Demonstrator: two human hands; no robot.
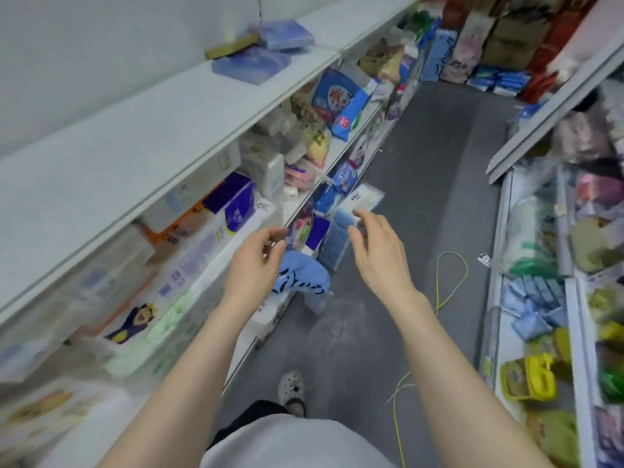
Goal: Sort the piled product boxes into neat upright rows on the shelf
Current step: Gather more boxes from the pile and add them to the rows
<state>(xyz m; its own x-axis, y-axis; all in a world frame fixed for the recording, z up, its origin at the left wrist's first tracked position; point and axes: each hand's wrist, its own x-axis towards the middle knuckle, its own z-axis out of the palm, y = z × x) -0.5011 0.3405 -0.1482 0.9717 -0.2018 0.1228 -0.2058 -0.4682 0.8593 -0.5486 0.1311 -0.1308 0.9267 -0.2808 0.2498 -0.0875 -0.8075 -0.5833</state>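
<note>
— Which colours are seen on the left shelving?
— White boards [101,157] are seen; a purple tissue pack [233,201] with white lettering, an orange box [175,228], and a blue bag [337,99] printed in red and white are carried.
— And lower down?
— A light blue cloth [300,275] with dark lettering is seen above the grey floor [422,163], which is crossed by a yellow-green cable [449,282]. A yellow container [530,376] is shown at the right.

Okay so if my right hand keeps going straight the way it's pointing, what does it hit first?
Most likely the blue-and-white pack leaning out from the low shelf: your right hand is open, fingers aimed right at it. Depth is unclear in this blurred view, so I can't tell how close it is.
</note>
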